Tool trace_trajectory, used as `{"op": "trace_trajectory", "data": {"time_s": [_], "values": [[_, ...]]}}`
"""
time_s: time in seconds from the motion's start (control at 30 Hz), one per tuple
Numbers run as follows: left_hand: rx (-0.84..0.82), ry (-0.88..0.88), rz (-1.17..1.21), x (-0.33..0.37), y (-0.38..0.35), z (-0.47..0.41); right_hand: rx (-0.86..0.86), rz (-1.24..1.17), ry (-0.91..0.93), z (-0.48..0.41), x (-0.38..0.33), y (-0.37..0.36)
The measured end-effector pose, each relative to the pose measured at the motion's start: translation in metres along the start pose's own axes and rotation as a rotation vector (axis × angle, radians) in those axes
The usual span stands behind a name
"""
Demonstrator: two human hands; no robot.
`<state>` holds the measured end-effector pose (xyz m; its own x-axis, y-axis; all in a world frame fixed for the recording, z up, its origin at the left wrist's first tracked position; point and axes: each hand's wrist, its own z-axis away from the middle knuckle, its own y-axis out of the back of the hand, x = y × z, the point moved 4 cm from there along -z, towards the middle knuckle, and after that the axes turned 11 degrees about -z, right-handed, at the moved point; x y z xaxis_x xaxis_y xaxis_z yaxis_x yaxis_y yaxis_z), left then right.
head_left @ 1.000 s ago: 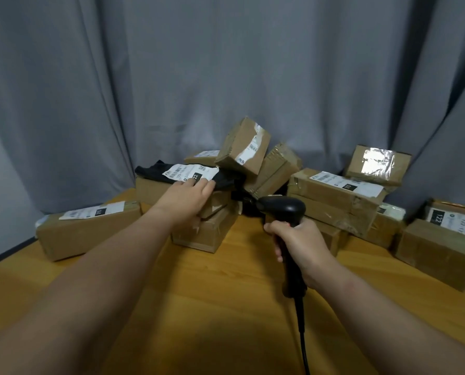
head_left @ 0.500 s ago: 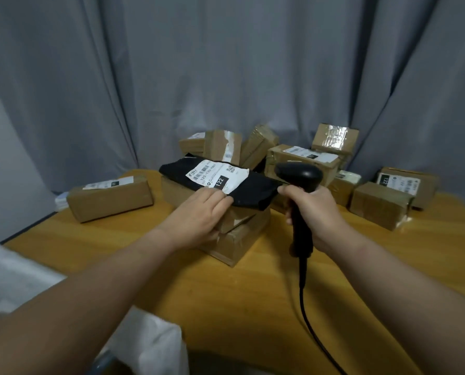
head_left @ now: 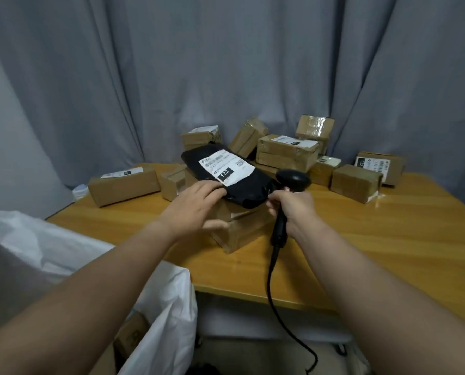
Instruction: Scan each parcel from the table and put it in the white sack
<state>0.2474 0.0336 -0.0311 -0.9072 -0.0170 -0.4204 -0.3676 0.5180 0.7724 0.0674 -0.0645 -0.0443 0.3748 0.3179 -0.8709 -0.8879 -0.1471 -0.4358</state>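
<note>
- A white sack [head_left: 169, 307] stands open at the near left, below the table edge; a brown box [head_left: 131, 334] shows inside its mouth.
- The scanner cord [head_left: 273, 293] hangs from the handle down past the table's front edge toward the floor.
- The right hand [head_left: 291, 207] is wrapped tight around the handle of a black scanner [head_left: 292, 180], whose head points left at the black bag.
- The left hand [head_left: 196, 207] grips the near edge of a black bag [head_left: 242, 185], fingers on top and thumb underneath, holding it tilted up above the table.
- The bag carries a white label [head_left: 224, 169] with a barcode and "122" on a black patch, facing up toward the camera.
- Just under the bag and hands sits a taped carton [head_left: 239, 228] on the wooden table [head_left: 388, 239].
- To the left lie a long box [head_left: 123, 185] with a label on top and a smaller box [head_left: 176, 180] beside it.
- Farther back, more cartons are piled: a stack [head_left: 287, 152] with a label, a tilted box [head_left: 249, 136], and a tape-covered box [head_left: 315, 127] on top.
- At the right rear stand two boxes [head_left: 357, 180], one marked "122".
- A grey curtain [head_left: 226, 63] closes off the back.
</note>
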Motion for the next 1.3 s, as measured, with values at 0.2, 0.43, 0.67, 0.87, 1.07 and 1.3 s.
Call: {"op": "trace_trajectory", "data": {"time_s": [0.2, 0.43, 0.67, 0.87, 1.07, 1.3], "values": [[-0.061, 0.83, 0.786, 0.031, 0.004, 0.02, 0.0, 0.077, 0.066, 0.01, -0.005, -0.001], [-0.211, 1.116, 1.36, 0.052, -0.013, 0.015, -0.035, 0.266, 0.153, 0.032, -0.01, 0.028], [-0.211, 1.245, 1.59, 0.077, -0.005, 0.01, -0.006, 0.345, 0.128, 0.055, 0.026, 0.087], [-0.05, 1.155, 1.54, 0.103, -0.005, 0.015, -0.015, 0.291, 0.12, 0.069, 0.044, 0.121], [0.028, 1.088, 1.586, 0.112, -0.007, 0.025, -0.123, 0.313, 0.328, 0.096, 0.028, 0.129], [0.14, 1.042, 1.598, 0.112, 0.001, 0.027, -0.261, 0.412, 0.432, 0.112, 0.021, 0.119]]}}
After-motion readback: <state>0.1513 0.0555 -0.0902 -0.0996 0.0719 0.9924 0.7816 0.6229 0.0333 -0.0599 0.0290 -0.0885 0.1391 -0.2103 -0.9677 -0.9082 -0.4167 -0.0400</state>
